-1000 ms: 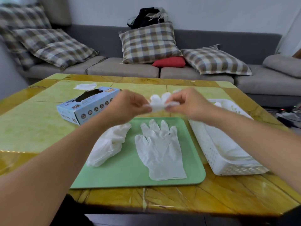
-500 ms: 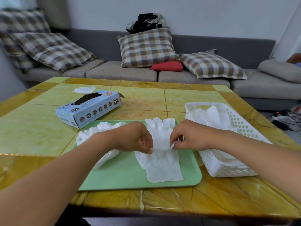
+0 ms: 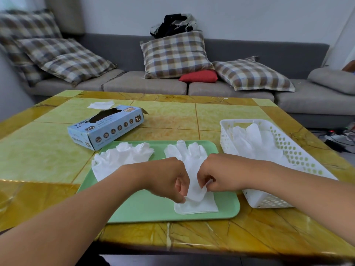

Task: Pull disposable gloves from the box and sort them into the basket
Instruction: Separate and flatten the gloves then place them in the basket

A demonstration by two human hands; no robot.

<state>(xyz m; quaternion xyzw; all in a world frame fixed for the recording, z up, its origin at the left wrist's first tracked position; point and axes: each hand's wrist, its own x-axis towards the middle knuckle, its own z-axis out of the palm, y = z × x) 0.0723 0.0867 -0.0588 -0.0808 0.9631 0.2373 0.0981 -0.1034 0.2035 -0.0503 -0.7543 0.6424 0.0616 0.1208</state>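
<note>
Hands have come down onto the green tray (image 3: 134, 214): left hand (image 3: 169, 179) and right hand (image 3: 217, 173) pinch the glove (image 3: 194, 189), now laid flat, beside the basket (image 3: 269, 200); stacking seems nearly finished.

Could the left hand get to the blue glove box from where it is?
Probably yes: the glove box lies open to view beyond the tray's left corner, nothing between, but the left hand pinches a glove.

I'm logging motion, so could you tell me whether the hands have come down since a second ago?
Yes: both hands dropped from above the tray onto it.
</note>
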